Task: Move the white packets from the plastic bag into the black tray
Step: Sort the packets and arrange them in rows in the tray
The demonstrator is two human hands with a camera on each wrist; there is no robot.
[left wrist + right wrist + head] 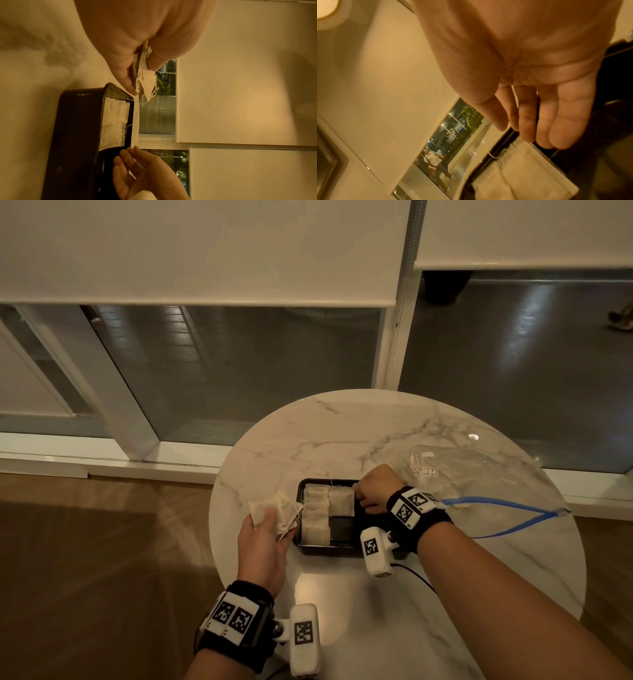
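Observation:
A black tray (346, 546) sits on the round marble table and holds several white packets (317, 513) in a column, plus one more (341, 500) beside them. My left hand (265, 534) is just left of the tray and grips a small bunch of white packets (270, 510) with loose strings; in the left wrist view thumb and fingers pinch that bunch (144, 75). My right hand (371, 493) hovers over the tray's right side, its fingers (544, 121) straight and holding nothing, above a packet (527, 173). The clear plastic bag (455, 470) lies flat behind the right wrist.
A blue zip strip (496, 508) of the bag runs to the right across the table (308, 440). The table's left edge is close to my left hand, with wooden floor below. Glass panels and white blinds stand behind the table.

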